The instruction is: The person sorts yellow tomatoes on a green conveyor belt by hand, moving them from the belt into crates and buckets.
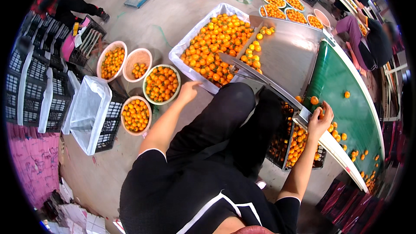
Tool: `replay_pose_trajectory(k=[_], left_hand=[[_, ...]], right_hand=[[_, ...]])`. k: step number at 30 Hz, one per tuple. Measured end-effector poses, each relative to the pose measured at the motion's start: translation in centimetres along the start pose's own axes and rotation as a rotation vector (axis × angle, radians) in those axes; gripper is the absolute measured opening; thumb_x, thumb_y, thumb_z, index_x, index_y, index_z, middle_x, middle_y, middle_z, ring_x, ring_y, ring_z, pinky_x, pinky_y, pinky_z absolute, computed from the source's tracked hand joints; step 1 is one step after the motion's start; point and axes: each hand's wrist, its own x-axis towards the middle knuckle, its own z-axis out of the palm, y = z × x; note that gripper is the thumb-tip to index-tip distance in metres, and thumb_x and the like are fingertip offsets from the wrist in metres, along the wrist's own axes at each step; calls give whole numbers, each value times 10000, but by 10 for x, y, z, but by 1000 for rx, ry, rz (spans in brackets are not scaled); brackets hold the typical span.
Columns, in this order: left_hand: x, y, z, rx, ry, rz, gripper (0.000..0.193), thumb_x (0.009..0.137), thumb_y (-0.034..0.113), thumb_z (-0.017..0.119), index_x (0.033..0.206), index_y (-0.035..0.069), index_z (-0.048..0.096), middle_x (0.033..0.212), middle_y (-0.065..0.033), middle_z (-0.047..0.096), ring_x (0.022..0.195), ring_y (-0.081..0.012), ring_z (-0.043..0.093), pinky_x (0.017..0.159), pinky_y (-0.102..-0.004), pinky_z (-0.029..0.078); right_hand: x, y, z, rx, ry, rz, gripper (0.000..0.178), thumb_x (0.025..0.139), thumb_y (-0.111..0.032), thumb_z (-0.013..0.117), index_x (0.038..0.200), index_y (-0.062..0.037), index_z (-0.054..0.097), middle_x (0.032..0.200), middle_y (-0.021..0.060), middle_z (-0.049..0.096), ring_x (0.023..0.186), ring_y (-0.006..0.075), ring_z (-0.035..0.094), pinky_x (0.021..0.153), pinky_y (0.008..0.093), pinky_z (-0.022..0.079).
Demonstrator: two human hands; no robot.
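Note:
My right hand point(320, 122) is at the near edge of a green conveyor belt point(346, 76), its fingers curled round an orange cherry tomato point(321, 113). More cherry tomatoes point(335, 133) lie loose on the belt, several close to that hand. To the left, my left hand point(188, 93) hovers between a green-rimmed basin point(175, 69) of tomatoes and a white-lined crate point(177, 54) heaped with orange tomatoes. Its fingers are bent together, and whatever they may hold is hidden. A metal chute point(288, 50) slopes between the crate and the belt, with a few yellower tomatoes along its side.
Pink basins point(144, 52) holding tomatoes stand on the floor at left, beside a lined black crate point(110, 125) and stacked crates point(37, 86). A crate of tomatoes point(297, 145) sits below the belt edge. People point(376, 43) sit at far right; another person point(65, 4) is at far left.

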Motion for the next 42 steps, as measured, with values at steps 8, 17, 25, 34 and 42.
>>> replay_pose_trajectory(k=[8, 17, 25, 34, 42], left_hand=[[-40, -53, -60, 53, 231, -154, 292, 755, 126, 626, 1026, 63, 717, 935, -146, 722, 899, -259, 697, 812, -375, 537], [-118, -94, -152, 179, 586, -287, 305, 704, 229, 746, 974, 87, 739, 889, -155, 717, 844, -284, 690, 796, -382, 538], [-145, -77, -189, 176, 712, -465, 253, 727, 209, 695, 949, 102, 749, 917, -163, 719, 861, -279, 701, 822, -371, 539], [-166, -76, -220, 14, 776, -579, 342, 729, 341, 736, 823, 12, 737, 810, -172, 713, 761, -280, 693, 747, -375, 537], [-162, -111, -199, 17, 582, -492, 300, 756, 203, 692, 1024, 76, 733, 981, -136, 710, 901, -237, 669, 833, -334, 515]], right_hand=[[13, -27, -3, -140, -141, -377, 376, 848, -61, 622, 1221, -40, 580, 1243, 152, 580, 1253, 364, 463, 1060, 487, 338], [1, -36, 28, -186, -262, -408, 457, 825, -116, 619, 1271, -54, 540, 1349, 133, 508, 1364, 366, 348, 1144, 511, 214], [3, -29, 17, -46, -271, -425, 391, 777, -69, 655, 1157, -17, 581, 1273, 149, 545, 1291, 394, 403, 1083, 499, 313], [0, -27, 18, -47, -225, -431, 368, 778, -60, 641, 1139, -16, 585, 1252, 152, 557, 1275, 402, 416, 1070, 498, 329], [0, -26, 23, -43, -193, -437, 340, 778, -33, 610, 1117, -12, 592, 1238, 156, 566, 1250, 415, 434, 1060, 507, 338]])
